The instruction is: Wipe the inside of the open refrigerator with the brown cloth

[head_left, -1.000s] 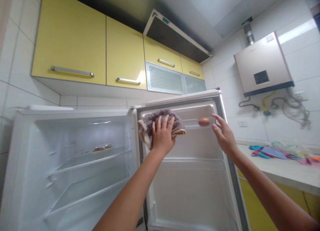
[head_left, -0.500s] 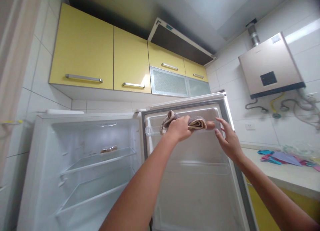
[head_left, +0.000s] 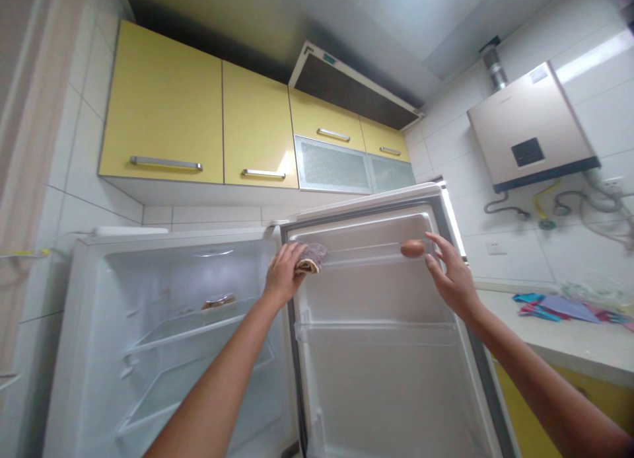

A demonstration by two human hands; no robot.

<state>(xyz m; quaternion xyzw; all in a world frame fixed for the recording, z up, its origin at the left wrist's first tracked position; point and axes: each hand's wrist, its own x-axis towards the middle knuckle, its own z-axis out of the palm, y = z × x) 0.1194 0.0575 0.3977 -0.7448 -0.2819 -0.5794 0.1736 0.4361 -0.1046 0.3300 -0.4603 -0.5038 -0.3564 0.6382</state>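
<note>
My left hand [head_left: 282, 273] grips a bunched grey-brown cloth [head_left: 311, 257] and presses it against the left end of the top shelf of the open fridge door [head_left: 376, 299]. A brown egg [head_left: 412, 248] sits at the right end of that same shelf. My right hand [head_left: 450, 276] is raised just right of the egg with fingers spread; its fingertips rest on or near the door's right edge, and it holds nothing.
The fridge compartment [head_left: 173, 326] stands open on the left, with wire-edged shelves and a small dish [head_left: 218, 302] on the upper one. Yellow wall cabinets [head_left: 198, 121] and a range hood [head_left: 347, 81] hang above. A counter [head_left: 569, 339] with coloured papers lies right, below a water heater [head_left: 529, 127].
My left hand has slid the cloth leftward along the door's top shelf, from near the egg to the shelf's left end. The egg shows again. My right hand has barely moved.
</note>
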